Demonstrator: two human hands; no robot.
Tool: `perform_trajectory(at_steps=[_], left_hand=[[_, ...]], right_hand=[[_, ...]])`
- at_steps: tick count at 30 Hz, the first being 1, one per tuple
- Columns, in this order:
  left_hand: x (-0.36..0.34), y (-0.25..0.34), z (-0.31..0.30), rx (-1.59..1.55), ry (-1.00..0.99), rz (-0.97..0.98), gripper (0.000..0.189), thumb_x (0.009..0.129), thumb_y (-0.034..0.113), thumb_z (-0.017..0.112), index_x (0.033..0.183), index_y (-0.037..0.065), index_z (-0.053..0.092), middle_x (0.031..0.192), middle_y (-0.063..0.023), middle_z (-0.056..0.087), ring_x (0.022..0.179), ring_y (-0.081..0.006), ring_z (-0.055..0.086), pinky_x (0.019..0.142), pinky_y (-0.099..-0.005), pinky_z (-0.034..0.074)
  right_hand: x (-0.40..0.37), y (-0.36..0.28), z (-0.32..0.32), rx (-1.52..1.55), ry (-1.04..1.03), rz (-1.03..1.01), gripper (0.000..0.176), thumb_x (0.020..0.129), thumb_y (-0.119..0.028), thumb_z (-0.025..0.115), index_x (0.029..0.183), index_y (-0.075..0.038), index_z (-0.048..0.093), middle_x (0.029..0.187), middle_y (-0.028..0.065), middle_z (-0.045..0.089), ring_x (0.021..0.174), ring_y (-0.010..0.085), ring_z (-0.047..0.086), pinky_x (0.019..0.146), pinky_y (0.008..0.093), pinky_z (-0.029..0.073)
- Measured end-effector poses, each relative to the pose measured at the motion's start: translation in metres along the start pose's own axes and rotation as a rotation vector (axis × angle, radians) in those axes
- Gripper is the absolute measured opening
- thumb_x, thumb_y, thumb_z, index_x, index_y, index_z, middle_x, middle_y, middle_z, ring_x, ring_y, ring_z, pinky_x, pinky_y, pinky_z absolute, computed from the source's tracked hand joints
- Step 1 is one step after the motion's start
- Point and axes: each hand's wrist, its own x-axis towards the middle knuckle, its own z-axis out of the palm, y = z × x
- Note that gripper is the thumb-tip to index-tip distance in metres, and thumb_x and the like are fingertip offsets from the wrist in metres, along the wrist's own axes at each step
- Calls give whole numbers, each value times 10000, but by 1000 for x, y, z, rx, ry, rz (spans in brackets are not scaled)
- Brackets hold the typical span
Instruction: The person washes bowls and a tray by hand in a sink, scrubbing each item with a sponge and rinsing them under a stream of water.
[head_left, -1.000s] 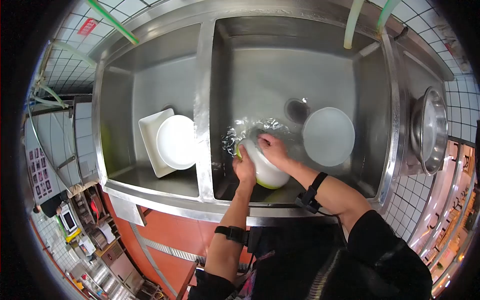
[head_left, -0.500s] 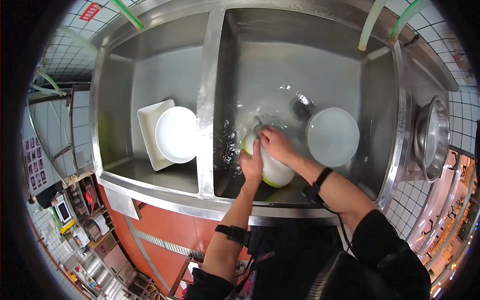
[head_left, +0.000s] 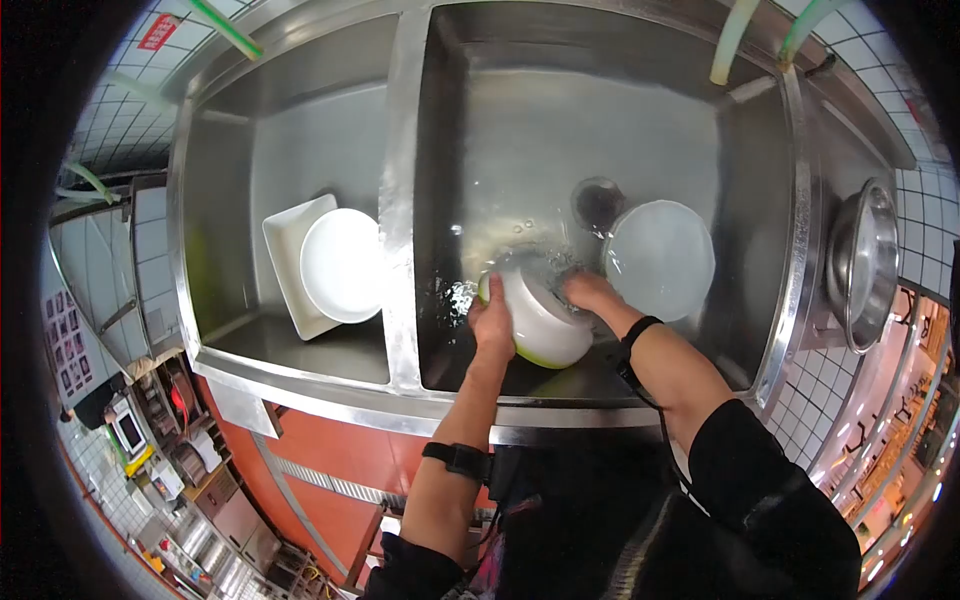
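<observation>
A white bowl with a green outer edge (head_left: 548, 328) is tilted in the water of the right-hand sink basin. My left hand (head_left: 491, 318) grips its left side, thumb pointing up along the wall of the bowl. By the bowl's upper right side is my right hand (head_left: 588, 292), its fingers curled. Splashing water hides the fingertips, so I cannot make out what they hold. Just right of that hand a round white dish (head_left: 661, 260) lies in the water.
A dark round drain (head_left: 598, 204) shows beyond the dish. In the left basin a round white dish (head_left: 343, 265) rests on a rectangular white tray (head_left: 283, 250). A steel divider (head_left: 402, 200) separates the basins. A metal basin (head_left: 868, 265) stands at far right.
My right hand has moved right and down, away from my left hand, along the bowl. The bowl has turned, showing more of its white side. The view has shifted slightly.
</observation>
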Motion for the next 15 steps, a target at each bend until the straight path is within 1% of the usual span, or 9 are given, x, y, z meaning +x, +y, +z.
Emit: perform_trajectory(at_steps=[2, 3, 5, 6, 7, 9, 10, 14, 15], left_hand=[[4, 1, 1, -3, 34, -15, 620, 926, 494, 674, 1270, -14, 580, 1162, -130, 659, 975, -235, 630, 876, -382, 516], [3, 2, 1, -6, 81, -35, 612, 926, 491, 677, 1264, -10, 579, 1148, -121, 664, 965, -231, 632, 867, -380, 520], [-3, 11, 3, -69, 29, -54, 597, 925, 479, 684, 1251, -7, 567, 1137, -120, 665, 943, -235, 647, 823, -393, 546], [-6, 13, 3, -115, 40, -81, 600, 922, 478, 689, 1249, -8, 558, 1143, -124, 663, 946, -241, 656, 812, -398, 561], [-7, 11, 1, -162, 52, -111, 604, 918, 476, 694, 1247, -10, 550, 1149, -128, 662, 949, -247, 664, 802, -403, 576], [-1, 3, 0, -194, 41, -102, 602, 934, 460, 677, 1270, -16, 526, 1165, -136, 657, 974, -268, 675, 809, -424, 594], [-2, 0, -1, -317, 4, -121, 583, 951, 437, 659, 1287, -17, 513, 1179, -139, 654, 992, -274, 675, 827, -430, 592], [12, -17, -1, -520, -34, -187, 567, 1016, 417, 546, 1378, -11, 459, 1261, -147, 629, 1051, -311, 668, 900, -475, 570], [12, -14, 0, -559, -13, -241, 577, 1027, 429, 516, 1398, -7, 449, 1289, -144, 618, 1065, -318, 665, 919, -481, 563]], right_hand=[[-15, 12, 0, -21, -119, -57, 381, 968, -269, 415, 1083, -28, 686, 1195, 218, 652, 1106, 389, 624, 915, 499, 490], [-32, 10, -5, -21, -115, -46, 381, 968, -269, 415, 1083, -28, 686, 1195, 218, 652, 1106, 389, 624, 915, 499, 490], [-56, 1, -17, -160, -139, -172, 338, 929, -166, 453, 1050, 51, 682, 1176, 236, 658, 1098, 357, 641, 857, 500, 534], [-51, 15, 4, -194, -84, -216, 320, 913, -121, 458, 1073, 74, 657, 1101, 236, 676, 1022, 385, 658, 797, 521, 548], [-64, 10, 7, -196, -85, -212, 320, 913, -121, 458, 1073, 74, 657, 1101, 236, 676, 1022, 385, 658, 797, 521, 548], [-84, -8, 4, 187, 109, 140, 458, 1003, -336, 377, 1153, 17, 628, 1180, 312, 614, 1115, 499, 563, 973, 539, 442], [-97, -26, -10, 441, 120, 282, 482, 1008, -378, 389, 1253, -18, 595, 1246, 301, 588, 1170, 507, 532, 979, 547, 436], [-131, -63, -23, 173, 262, 232, 471, 986, -374, 457, 1305, -48, 574, 1348, 223, 548, 1233, 452, 498, 1007, 518, 417], [-144, -76, -34, 150, 338, 131, 454, 969, -355, 493, 1308, -63, 572, 1375, 175, 535, 1243, 417, 482, 1026, 514, 396]])
